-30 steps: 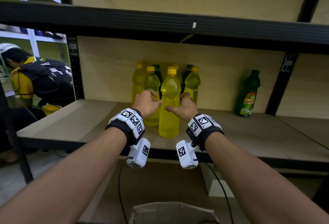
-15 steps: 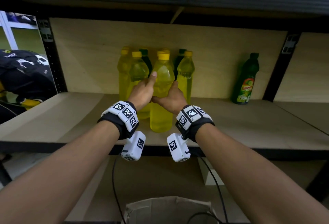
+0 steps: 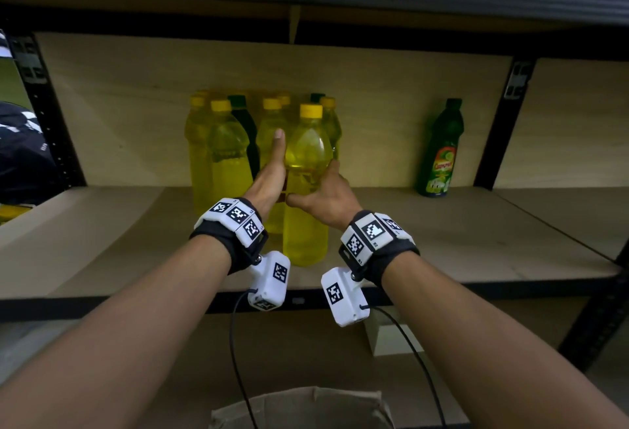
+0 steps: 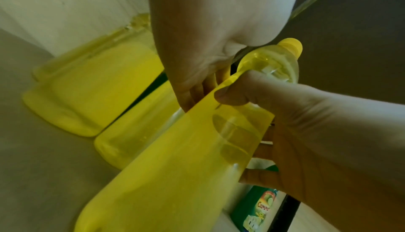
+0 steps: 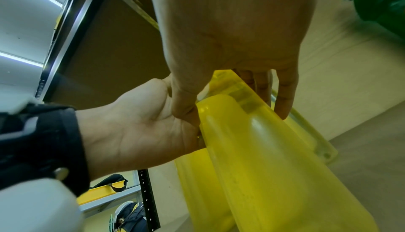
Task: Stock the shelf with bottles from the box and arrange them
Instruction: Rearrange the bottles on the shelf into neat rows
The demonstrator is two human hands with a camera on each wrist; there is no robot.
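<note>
Shifting yellow bottle rightward | right hand grips | left hand presses

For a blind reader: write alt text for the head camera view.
A person's right hand grips a yellow bottle at the front of a wooden shelf while the left hand presses its other side. Behind it stands a cluster of yellow and dark green bottles; one green labelled bottle stands apart to the right, a cardboard box below.

Yellow bottle, green bottle
</note>
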